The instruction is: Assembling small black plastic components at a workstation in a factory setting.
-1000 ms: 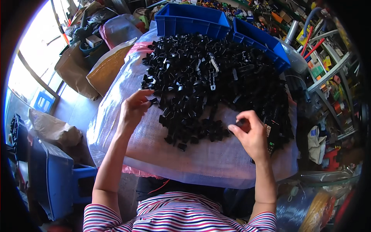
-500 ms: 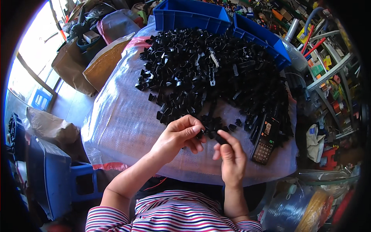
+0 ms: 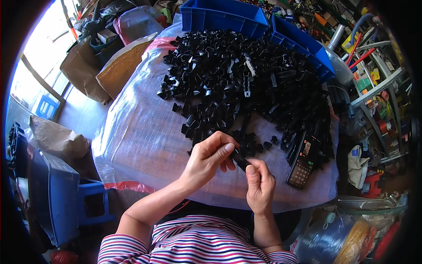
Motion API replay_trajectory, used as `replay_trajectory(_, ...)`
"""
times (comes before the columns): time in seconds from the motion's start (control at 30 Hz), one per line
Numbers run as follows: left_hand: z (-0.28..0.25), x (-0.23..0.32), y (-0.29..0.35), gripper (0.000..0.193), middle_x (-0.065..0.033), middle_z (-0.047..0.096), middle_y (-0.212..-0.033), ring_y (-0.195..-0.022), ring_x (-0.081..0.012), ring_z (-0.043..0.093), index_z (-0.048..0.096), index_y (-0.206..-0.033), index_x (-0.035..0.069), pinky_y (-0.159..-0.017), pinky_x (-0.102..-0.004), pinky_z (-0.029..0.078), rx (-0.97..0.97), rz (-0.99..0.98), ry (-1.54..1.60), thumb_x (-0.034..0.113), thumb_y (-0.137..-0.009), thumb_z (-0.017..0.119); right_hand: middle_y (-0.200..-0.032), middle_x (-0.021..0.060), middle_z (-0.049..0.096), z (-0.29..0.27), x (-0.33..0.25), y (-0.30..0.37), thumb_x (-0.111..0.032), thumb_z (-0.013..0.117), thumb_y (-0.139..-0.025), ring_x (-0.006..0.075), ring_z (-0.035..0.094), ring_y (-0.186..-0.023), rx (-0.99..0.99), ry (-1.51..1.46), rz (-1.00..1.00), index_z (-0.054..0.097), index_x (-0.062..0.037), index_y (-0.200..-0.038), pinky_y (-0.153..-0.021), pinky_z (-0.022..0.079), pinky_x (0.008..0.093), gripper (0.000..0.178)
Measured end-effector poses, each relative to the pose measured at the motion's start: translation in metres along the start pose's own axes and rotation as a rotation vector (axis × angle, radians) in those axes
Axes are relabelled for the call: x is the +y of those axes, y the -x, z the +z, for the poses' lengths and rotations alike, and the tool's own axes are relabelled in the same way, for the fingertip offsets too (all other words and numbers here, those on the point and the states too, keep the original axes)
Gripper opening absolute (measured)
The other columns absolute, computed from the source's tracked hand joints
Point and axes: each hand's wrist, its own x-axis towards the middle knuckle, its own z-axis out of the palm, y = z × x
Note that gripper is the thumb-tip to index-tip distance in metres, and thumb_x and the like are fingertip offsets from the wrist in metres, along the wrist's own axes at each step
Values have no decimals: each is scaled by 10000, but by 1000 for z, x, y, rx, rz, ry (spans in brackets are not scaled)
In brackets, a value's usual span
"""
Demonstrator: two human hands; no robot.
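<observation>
Part pile (image 3: 211,72) black, held piece (image 3: 240,161) black, woven sheet (image 3: 136,132) whitish with pinkish-red edge bands, far bins (image 3: 224,22) blue, near-left stool (image 3: 93,187) blue, handheld device (image 3: 302,163) at right black with orange/green spots, shirt (image 3: 206,235) striped white-navy-red.

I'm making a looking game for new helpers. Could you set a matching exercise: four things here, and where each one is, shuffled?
Things
1. Black piece
2. Keypad device
3. Blue stool
4. Pair of blue bins

Places
A. On the pale sheet, right of the hands
B. Beyond the black heap
C. Held between left hand and right hand
D. At the picture's lower left, off the sheet

Pairs: 1-C, 2-A, 3-D, 4-B
</observation>
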Motion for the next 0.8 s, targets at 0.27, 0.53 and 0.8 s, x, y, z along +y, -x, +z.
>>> replay_trajectory(0.27,17,-3,11,46,-66,566,-674,-549,-76,558,542,-906,-17,-475,-207,424,256,341,-524,-3,-862,534,-628,0,475,18,8,5,-215,445,-947,65,414,-552,84,2,69,538,-24,-895,-499,348,227,219)
replay_trajectory(0.53,13,-5,16,198,-70,573,-805,-678,-154,546,538,-943,-7,-600,-231,427,226,503,-384,177,-874,564,-624,-27,428,36,-6,-8,-272,423,-956,55,389,-544,21,-346,105,488,-51,-859,-477,327,219,250)
replay_trajectory(0.8,-67,16,-15,130,-88,588,-947,-810,-185,609,509,-896,84,-711,-335,506,285,194,511,71,-790,582,-700,112,541,8,61,-106,-206,635,-797,272,581,-660,-69,701,-221,476,-31,-912,-604,450,366,263)
